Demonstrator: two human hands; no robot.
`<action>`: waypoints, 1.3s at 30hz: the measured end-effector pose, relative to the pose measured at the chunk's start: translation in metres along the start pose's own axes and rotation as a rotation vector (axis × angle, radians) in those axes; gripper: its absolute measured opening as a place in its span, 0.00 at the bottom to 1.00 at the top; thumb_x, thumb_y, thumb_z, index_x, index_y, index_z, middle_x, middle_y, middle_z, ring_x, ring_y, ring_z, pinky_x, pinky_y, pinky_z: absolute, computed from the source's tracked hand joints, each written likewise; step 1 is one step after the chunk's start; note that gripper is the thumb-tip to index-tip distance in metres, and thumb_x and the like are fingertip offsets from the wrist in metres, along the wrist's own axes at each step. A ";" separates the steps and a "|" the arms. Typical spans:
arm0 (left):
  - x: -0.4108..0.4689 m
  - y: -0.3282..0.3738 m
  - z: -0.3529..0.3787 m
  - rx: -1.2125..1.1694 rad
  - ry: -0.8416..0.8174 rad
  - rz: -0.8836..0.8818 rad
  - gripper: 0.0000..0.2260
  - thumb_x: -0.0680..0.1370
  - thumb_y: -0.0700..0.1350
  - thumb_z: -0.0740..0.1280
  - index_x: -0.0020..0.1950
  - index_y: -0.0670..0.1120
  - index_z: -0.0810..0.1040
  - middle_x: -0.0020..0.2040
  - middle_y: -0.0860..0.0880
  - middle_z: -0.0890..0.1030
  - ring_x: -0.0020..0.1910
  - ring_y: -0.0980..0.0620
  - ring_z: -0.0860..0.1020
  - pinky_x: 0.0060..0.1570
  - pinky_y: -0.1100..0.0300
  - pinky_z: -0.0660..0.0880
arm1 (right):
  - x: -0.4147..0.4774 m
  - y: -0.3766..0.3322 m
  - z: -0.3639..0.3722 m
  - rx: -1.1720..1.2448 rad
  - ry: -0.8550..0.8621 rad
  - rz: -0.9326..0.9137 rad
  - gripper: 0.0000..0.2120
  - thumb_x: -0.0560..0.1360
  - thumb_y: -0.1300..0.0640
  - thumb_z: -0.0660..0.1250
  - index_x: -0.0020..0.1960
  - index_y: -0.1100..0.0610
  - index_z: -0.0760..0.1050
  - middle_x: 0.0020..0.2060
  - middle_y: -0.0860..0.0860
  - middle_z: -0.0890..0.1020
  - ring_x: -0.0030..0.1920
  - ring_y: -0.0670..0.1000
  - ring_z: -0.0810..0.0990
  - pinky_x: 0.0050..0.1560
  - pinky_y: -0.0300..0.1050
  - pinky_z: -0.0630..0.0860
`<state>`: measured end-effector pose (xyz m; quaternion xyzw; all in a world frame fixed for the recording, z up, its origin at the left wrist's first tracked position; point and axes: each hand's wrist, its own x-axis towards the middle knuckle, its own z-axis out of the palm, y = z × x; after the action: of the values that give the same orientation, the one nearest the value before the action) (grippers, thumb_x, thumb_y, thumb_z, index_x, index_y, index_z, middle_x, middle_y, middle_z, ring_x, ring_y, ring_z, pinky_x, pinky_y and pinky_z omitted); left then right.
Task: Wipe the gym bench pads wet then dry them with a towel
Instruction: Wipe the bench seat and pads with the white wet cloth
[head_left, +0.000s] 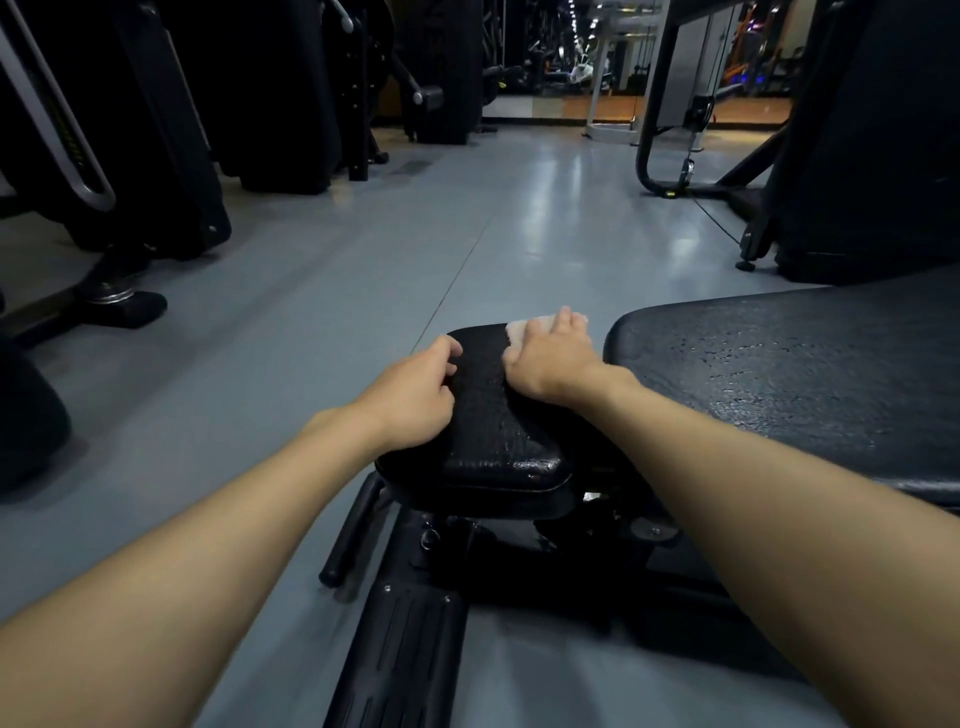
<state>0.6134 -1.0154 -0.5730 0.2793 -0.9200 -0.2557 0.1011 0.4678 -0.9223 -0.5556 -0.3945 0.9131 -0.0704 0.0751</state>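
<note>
Flooring of glossy grey (363, 249) fills the gym, with dark machines (156, 130) in the upper left and upper right. At right lies the bench's long black back pad (779, 374), cracked and shiny. Centre frame, the smaller seat pad (493, 415) glistens wet. The left hand (415, 395) curls its fingers over that pad's left edge, gripping it. The right hand (550, 358), fingers laid fairly flat, presses a pale cloth (519, 328) onto the surface's far end.

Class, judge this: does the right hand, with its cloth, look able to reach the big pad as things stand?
Probably yes. The right hand presses the cloth on the small pad's far end; the big pad lies just right of it, across a narrow gap, nothing between.
</note>
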 end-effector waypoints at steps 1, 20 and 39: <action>0.000 0.000 -0.001 0.007 -0.005 0.003 0.22 0.78 0.36 0.55 0.71 0.48 0.64 0.69 0.48 0.74 0.66 0.47 0.72 0.63 0.58 0.67 | -0.002 -0.002 0.000 0.023 -0.025 0.029 0.31 0.81 0.47 0.50 0.79 0.61 0.51 0.78 0.66 0.44 0.78 0.66 0.41 0.77 0.60 0.43; -0.006 0.013 -0.012 -0.570 -0.022 0.010 0.12 0.80 0.38 0.60 0.56 0.45 0.81 0.56 0.44 0.83 0.60 0.45 0.78 0.60 0.56 0.73 | -0.089 -0.023 -0.005 0.429 0.253 -0.115 0.11 0.80 0.57 0.57 0.51 0.59 0.77 0.42 0.56 0.80 0.45 0.58 0.77 0.42 0.46 0.73; 0.020 0.465 -0.259 -0.720 -0.484 -0.048 0.10 0.81 0.35 0.62 0.56 0.49 0.67 0.36 0.44 0.77 0.28 0.51 0.71 0.27 0.60 0.68 | -0.218 0.136 -0.463 1.722 -0.070 0.529 0.19 0.75 0.74 0.59 0.61 0.60 0.78 0.53 0.62 0.84 0.52 0.60 0.84 0.51 0.57 0.80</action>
<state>0.4678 -0.8025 -0.1072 0.1797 -0.7624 -0.6208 -0.0324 0.4303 -0.6384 -0.1103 0.0194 0.6026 -0.6982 0.3860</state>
